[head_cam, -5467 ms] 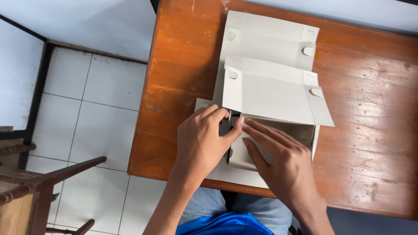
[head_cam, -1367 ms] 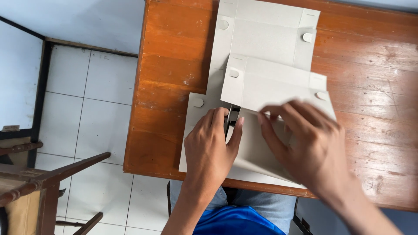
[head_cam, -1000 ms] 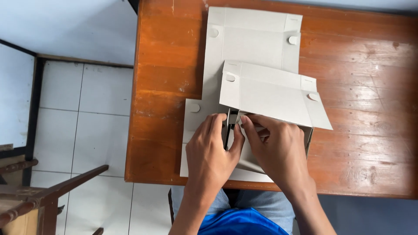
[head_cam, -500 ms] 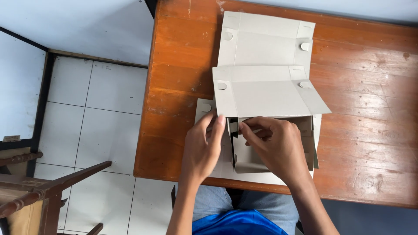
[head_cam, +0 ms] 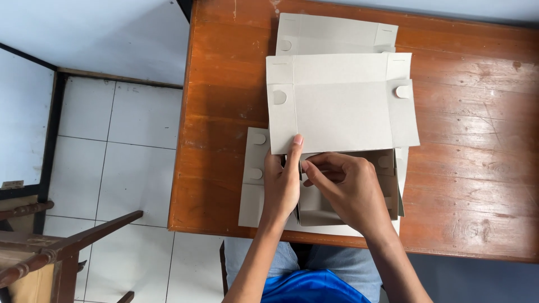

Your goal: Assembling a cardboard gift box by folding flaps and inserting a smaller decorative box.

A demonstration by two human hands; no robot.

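We're mid-fold on the grey cardboard box (head_cam: 342,112), both hands (head_cam: 283,182) pinching its left wall, so next we need that tab tucked in.

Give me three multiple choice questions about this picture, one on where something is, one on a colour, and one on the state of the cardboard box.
1. Where does the spare flat cardboard sheet lie?
A. At the table's far edge
B. On the floor
C. On the chair

2. What colour is the table?
A. White
B. Reddish-brown
C. Green

3. What state is the cardboard box in?
A. Taped shut
B. Crushed flat
C. Partly folded, lid flap raised

Answers: 1 A, it lies beyond the box on the wood. 2 B, the bare wood shows it. 3 C, the left hand and right hand work at its open front.
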